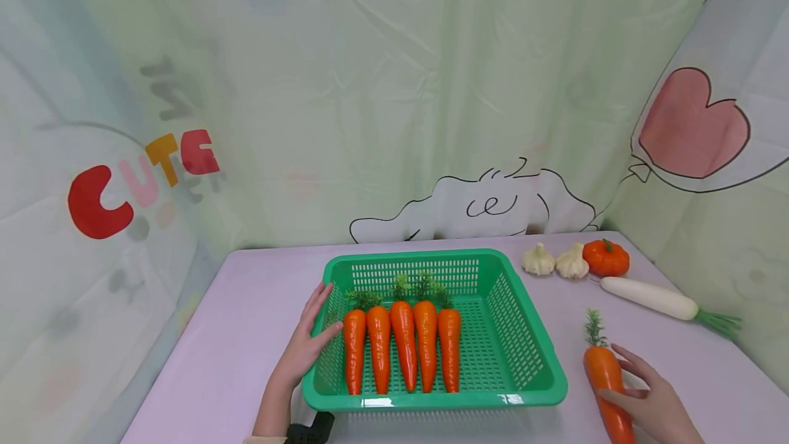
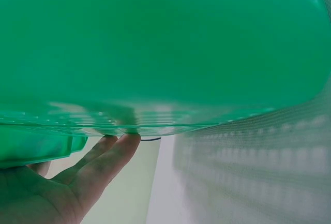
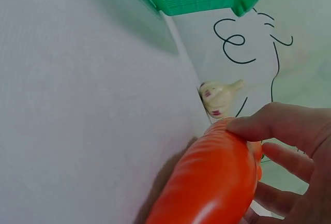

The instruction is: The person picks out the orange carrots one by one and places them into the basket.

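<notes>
In the head view my left hand (image 1: 306,347) rests on the left rim of a green plastic basket (image 1: 431,399), thumb over the edge, fingers fairly straight. The left wrist view shows those fingers (image 2: 106,167) touching the basket's underside or outer wall (image 2: 165,53). Several orange carrots (image 1: 403,348) with green tops lie side by side in the basket, left of its middle. To the right of the basket, my right hand (image 1: 653,396) holds another carrot (image 1: 607,375) between thumb and fingers. Its smooth orange body (image 3: 207,177) fills the lower part of the right wrist view.
Two garlic bulbs (image 1: 539,260) and a small orange pumpkin (image 1: 607,257) sit at the table's back right. A white radish (image 1: 650,297) with green leaves lies in front of them. A printed curtain (image 1: 308,122) hangs behind the pale table (image 1: 246,307).
</notes>
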`<state>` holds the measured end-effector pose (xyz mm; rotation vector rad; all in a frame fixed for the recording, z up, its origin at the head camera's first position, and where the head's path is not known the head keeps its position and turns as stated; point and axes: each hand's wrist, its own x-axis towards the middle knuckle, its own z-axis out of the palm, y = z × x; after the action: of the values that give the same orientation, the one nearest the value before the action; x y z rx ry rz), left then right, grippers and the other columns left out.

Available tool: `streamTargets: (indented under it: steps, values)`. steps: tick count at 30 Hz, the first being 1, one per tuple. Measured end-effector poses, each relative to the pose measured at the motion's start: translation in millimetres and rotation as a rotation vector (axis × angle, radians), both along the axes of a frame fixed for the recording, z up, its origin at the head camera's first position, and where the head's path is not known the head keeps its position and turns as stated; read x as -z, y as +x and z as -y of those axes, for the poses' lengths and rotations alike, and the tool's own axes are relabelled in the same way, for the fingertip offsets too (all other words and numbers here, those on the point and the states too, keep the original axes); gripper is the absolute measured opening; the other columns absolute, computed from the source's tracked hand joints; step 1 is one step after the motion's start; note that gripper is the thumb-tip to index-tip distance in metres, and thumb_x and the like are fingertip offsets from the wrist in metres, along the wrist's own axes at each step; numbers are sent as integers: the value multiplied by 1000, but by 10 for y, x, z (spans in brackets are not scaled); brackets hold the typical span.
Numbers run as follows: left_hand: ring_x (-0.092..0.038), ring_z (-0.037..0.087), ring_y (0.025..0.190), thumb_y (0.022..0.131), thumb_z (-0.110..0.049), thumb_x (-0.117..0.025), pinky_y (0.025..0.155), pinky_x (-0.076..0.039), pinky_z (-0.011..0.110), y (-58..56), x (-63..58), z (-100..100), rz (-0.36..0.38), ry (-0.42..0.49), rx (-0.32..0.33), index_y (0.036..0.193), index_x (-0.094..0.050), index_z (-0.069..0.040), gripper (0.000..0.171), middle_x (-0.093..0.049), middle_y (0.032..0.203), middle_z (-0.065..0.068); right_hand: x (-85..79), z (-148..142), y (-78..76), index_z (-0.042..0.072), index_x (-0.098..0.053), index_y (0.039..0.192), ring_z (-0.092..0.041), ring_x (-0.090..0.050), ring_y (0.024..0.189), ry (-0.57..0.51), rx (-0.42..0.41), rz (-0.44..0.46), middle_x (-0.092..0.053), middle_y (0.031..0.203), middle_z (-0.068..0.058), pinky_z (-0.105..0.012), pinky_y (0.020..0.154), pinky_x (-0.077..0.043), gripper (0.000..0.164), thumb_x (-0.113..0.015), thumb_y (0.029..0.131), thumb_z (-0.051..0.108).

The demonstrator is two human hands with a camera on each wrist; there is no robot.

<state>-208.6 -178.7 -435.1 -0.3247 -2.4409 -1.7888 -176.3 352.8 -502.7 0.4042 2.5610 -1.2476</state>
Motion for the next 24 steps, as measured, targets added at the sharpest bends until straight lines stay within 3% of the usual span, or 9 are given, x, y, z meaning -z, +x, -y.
streamTargets:
  steps: [5, 13, 24]
  values:
    - [-5, 35, 137, 89, -19, -59, 97, -13, 68, -2, 4, 0, -6, -2, -2, 144, -28, -22, 64, -8, 152, 4, -70, -7, 31, 4, -6, 146, -36, -56, 89, -27, 14, -4, -20, 132, -39, -39, 71, -53, 107, -72, 73, 47]
    - [-4, 35, 137, 88, -21, -60, 97, -12, 68, -5, 19, 6, -5, 6, 6, 144, -28, -22, 64, -8, 153, 5, -545, 279, 105, 2, 2, 145, -50, -33, 112, -192, 58, 24, -10, 138, -36, -44, 76, -51, 96, -63, 85, 40]
    - [-4, 35, 137, 89, -19, -59, 97, -13, 68, -3, 11, 4, 4, 8, 2, 144, -29, -23, 63, -8, 153, 4, -974, 523, 19, 7, -3, 147, -48, -32, 121, -227, -29, -113, -13, 143, -33, -47, 81, -49, 84, -57, 90, 36]
